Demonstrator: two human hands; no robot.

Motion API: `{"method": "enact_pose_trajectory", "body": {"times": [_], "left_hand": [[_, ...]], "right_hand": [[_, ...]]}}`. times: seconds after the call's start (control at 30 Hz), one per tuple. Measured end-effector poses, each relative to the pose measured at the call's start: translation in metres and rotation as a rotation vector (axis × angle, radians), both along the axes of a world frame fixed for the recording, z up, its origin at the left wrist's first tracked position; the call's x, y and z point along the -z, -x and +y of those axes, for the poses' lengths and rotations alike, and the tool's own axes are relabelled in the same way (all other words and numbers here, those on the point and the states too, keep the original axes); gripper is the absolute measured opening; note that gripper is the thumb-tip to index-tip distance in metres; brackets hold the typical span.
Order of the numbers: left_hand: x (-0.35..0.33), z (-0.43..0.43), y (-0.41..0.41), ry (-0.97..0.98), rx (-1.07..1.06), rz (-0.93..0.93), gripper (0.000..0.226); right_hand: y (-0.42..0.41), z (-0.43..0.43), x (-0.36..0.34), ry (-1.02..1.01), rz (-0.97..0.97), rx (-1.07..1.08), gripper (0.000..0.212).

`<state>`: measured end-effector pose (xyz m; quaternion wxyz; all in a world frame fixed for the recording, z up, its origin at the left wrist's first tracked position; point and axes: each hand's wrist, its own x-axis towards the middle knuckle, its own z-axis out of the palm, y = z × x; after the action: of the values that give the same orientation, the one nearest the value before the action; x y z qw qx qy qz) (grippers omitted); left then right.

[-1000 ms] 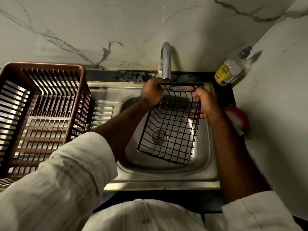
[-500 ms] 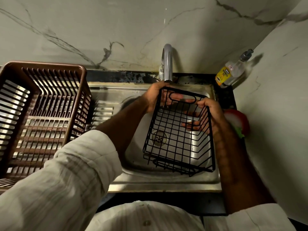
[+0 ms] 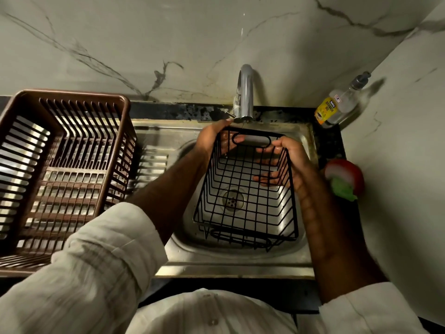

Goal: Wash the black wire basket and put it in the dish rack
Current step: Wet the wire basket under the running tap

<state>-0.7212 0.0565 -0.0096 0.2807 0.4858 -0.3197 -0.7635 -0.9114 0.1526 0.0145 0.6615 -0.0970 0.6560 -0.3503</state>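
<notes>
The black wire basket [image 3: 245,203] hangs over the steel sink [image 3: 240,259], open side up, its far end just under the tap [image 3: 246,92]. My left hand [image 3: 212,138] grips the far left corner of its rim. My right hand [image 3: 286,162] holds the right wall near the far end, with the fingers curled under and showing through the wires. The brown plastic dish rack [image 3: 60,169] stands on the drainboard to the left, with nothing in it.
A dish soap bottle [image 3: 337,107] with a yellow label leans in the back right corner. A red and green scrubber [image 3: 344,179] lies on the counter right of the sink. Marble walls close in behind and on the right.
The basket has turned from a tilted, bottom-facing position to open side up, and it sits a little lower. My right hand has shifted along the right wall.
</notes>
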Motion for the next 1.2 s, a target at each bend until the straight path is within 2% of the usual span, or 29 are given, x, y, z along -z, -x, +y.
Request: {"method": "enact_pose_trajectory", "body": {"times": [0.17, 0.23, 0.33, 0.43, 0.5, 0.57, 0.63, 0.7, 0.73, 0.93, 1.03, 1.2], "left_hand": [[0.007, 0.007, -0.025, -0.066, 0.226, -0.022, 0.062], [0.007, 0.009, -0.030, -0.103, 0.223, 0.011, 0.063], [0.006, 0.011, -0.034, -0.117, 0.161, -0.037, 0.061], [0.010, 0.011, -0.036, -0.151, 0.132, -0.081, 0.062], [0.011, 0.008, -0.037, -0.166, 0.131, -0.105, 0.064], [0.010, 0.007, -0.036, -0.183, 0.177, -0.111, 0.071], [0.007, 0.007, -0.034, -0.172, 0.176, -0.100, 0.069], [0.002, 0.007, -0.032, -0.162, 0.151, -0.079, 0.063], [0.001, 0.007, -0.032, -0.160, 0.143, -0.069, 0.062], [0.001, -0.001, -0.041, -0.145, 0.197, -0.070, 0.069], [0.004, -0.002, -0.045, -0.134, 0.195, -0.035, 0.065], [0.008, -0.001, -0.050, -0.187, 0.169, -0.003, 0.062]], "right_hand": [[-0.009, -0.012, 0.000, 0.010, -0.014, -0.049, 0.051], [-0.012, -0.015, 0.002, 0.003, -0.014, -0.101, 0.051], [-0.012, -0.020, 0.006, 0.005, 0.013, -0.169, 0.051], [-0.011, -0.027, 0.003, 0.029, 0.220, -0.310, 0.039], [-0.007, -0.036, 0.002, 0.153, 0.390, -0.353, 0.023], [-0.002, -0.046, -0.004, 0.322, 0.401, -0.422, 0.030], [0.002, -0.056, -0.011, 0.432, 0.387, -0.616, 0.038], [-0.001, -0.065, -0.018, 0.472, 0.450, -0.828, 0.032], [-0.004, -0.070, -0.018, 0.484, 0.477, -0.866, 0.028], [-0.029, -0.086, -0.013, 0.581, 0.554, -0.702, 0.013], [-0.032, -0.088, -0.012, 0.608, 0.535, -0.651, 0.017], [-0.029, -0.093, -0.006, 0.566, 0.484, -0.778, 0.031]]}}
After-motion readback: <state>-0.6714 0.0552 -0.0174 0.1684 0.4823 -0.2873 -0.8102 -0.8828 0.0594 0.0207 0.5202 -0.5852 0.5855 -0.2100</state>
